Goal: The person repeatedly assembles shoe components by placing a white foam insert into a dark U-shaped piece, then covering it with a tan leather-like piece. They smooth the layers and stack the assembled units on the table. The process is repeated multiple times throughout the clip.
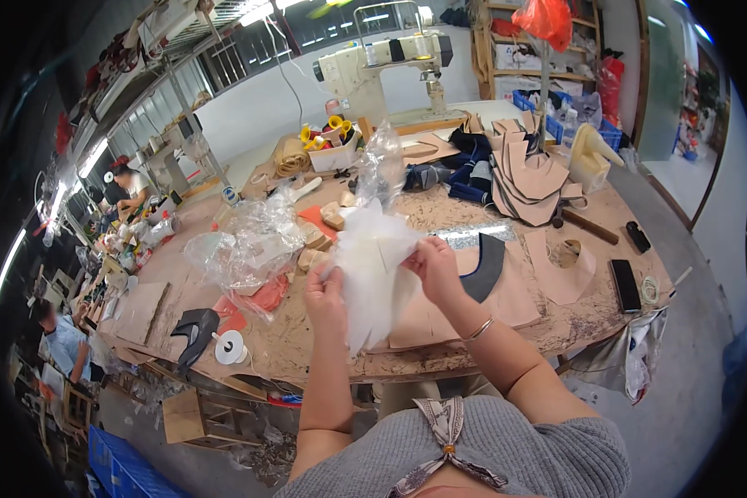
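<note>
Between my two hands, raised over the workbench, hangs a thin white translucent sheet (pixel 375 257) with pointed, uneven edges. I cannot tell whether it is paper, film or fabric, or whether it has several layers. My left hand (pixel 324 290) pinches its left edge, and my right hand (pixel 432 264) grips its upper right side. Under and beside my right forearm lie flat beige pieces (pixel 519 299) with a dark grey curved piece (pixel 483 270) on top. Crumpled clear plastic (pixel 245 245) lies left of the sheet, near wooden blocks (pixel 315 238).
A hammer (pixel 589 226), a phone (pixel 625 285) and stacked beige cut pieces (pixel 524 178) occupy the workbench's right side. At the back stands a sewing machine (pixel 382 70). Toward the left edge are a white spool (pixel 231 347) and a dark shoe-upper-like piece (pixel 195 336). Other people sit far left.
</note>
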Tool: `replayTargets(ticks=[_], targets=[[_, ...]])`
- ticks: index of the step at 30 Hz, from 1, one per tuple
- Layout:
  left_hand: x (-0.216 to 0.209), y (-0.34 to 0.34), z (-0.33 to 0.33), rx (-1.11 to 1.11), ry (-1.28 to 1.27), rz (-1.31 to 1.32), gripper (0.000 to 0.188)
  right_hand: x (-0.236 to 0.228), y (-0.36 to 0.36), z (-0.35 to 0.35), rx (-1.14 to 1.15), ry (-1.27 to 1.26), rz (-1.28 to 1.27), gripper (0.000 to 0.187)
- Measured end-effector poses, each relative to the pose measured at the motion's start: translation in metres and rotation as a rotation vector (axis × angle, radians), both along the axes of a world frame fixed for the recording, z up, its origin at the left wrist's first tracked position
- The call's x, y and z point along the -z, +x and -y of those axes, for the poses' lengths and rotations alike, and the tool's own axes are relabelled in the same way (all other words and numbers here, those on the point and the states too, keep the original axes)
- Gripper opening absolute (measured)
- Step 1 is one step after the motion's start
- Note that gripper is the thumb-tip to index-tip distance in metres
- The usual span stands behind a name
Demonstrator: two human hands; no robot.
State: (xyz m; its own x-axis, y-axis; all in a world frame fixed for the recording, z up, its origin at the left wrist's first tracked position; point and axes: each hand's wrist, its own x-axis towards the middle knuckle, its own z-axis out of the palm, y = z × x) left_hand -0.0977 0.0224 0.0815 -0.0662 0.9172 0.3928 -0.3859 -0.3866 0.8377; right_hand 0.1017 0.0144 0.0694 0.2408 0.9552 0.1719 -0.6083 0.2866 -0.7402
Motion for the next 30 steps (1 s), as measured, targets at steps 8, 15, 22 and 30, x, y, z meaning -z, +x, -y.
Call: replayTargets(ticks=[8, 15, 22, 30], targets=[[0.030, -0.043, -0.061, -0.055, -0.149, 0.104, 0.011, -0.008, 0.029, 0.001, 0.023, -0.028, -0.267, 0.009], [0.069, -0.152, -0.128, -0.635, -0.230, -0.200, 0.025, -0.007, 0.124, 0.005, 0.368, 0.267, -0.352, 0.008], [0.017, -0.090, -0.074, -1.091, 0.370, -0.896, 0.051, -0.025, 0.140, 0.050, 0.368, 0.014, 0.764, 0.008], [0.011, 0.111, 0.021, 0.488, 0.088, -0.769, 0.029, -0.031, 0.096, 0.072, -0.001, 0.068, 0.973, 0.019]])
